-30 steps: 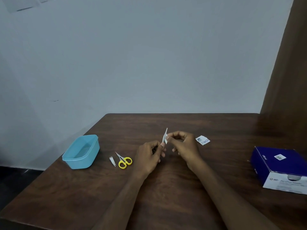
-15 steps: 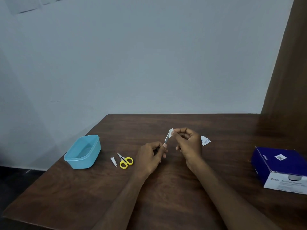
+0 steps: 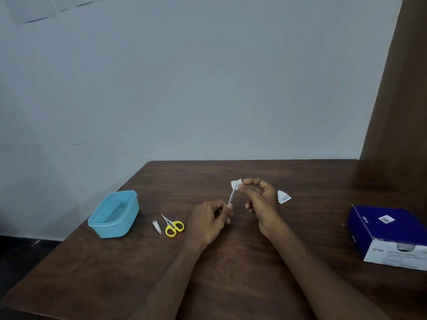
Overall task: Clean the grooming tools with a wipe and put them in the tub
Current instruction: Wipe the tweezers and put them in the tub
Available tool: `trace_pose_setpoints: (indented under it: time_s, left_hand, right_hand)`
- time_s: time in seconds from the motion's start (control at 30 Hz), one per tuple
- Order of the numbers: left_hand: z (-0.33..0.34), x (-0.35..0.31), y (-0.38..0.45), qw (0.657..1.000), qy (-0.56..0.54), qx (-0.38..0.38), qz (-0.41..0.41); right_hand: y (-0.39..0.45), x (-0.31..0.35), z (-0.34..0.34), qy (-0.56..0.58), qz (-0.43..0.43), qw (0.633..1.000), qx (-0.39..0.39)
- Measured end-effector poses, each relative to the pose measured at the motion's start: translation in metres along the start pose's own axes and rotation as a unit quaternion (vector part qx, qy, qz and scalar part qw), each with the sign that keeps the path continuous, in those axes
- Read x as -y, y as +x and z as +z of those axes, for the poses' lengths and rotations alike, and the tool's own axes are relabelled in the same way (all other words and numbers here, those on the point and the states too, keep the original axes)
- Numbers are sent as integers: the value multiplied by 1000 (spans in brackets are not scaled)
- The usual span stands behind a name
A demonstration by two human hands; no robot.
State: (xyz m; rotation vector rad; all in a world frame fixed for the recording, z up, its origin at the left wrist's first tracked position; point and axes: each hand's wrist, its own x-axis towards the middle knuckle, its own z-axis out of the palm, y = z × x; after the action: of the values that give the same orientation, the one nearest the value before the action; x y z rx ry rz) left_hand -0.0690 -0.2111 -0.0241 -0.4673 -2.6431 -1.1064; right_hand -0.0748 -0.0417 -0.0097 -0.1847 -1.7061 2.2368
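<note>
Over the middle of the dark wooden table [image 3: 231, 285], the left hand [image 3: 208, 224] has its fingers curled round the lower end of a slim metal tool that looks like tweezers [image 3: 232, 195], which slants up and to the right from the grip. The right hand [image 3: 261, 202] is raised just beside it, thumb and forefinger pinching a small white wipe [image 3: 236, 183] right at the tool's upper tip, the other fingers loosely bent beneath. Behind the right hand a torn white sachet [image 3: 283, 197] lies flat on the wood. To the left of the hands, near each other but apart, a pair of small scissors with yellow handles [image 3: 173, 225] and a little silver nail clipper [image 3: 157, 226] lie on the table. Further left, close to the table's edge, stands the light blue plastic tub [image 3: 114, 213], open at the top, with no tool inside. Well off to the right sits a dark blue and white cardboard box [image 3: 390, 234].
</note>
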Motion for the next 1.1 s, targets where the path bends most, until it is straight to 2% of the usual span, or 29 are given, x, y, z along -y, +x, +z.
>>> trace_pose_setpoints:
  time_s: [0.2, 0.47, 0.67, 0.83, 1.03, 1.1]
  left_hand:
    - [-1, 0, 0, 999, -35, -25, -1]
    - [-1, -2, -3, 999, -50, -14, 3]
    - [-1, 0, -2, 997, -80, -19, 5]
    - [0, 2, 0, 996, -80, -26, 13]
    - [-1, 1, -1, 997, -71, -13, 18]
    - [-2, 0, -1, 997, -73, -14, 15]
  right_hand:
    - [-3, -5, 6, -49, -5, 998, 33]
    - [-1, -2, 2, -8, 6, 1000, -21]
    - [-3, -6, 7, -44, -7, 999, -6]
    - [-3, -12, 7, -111, -6, 993, 47]
    - [-2, -8, 2, -106, -26, 993, 40]
    - [0, -8, -1, -128, -17, 990, 61]
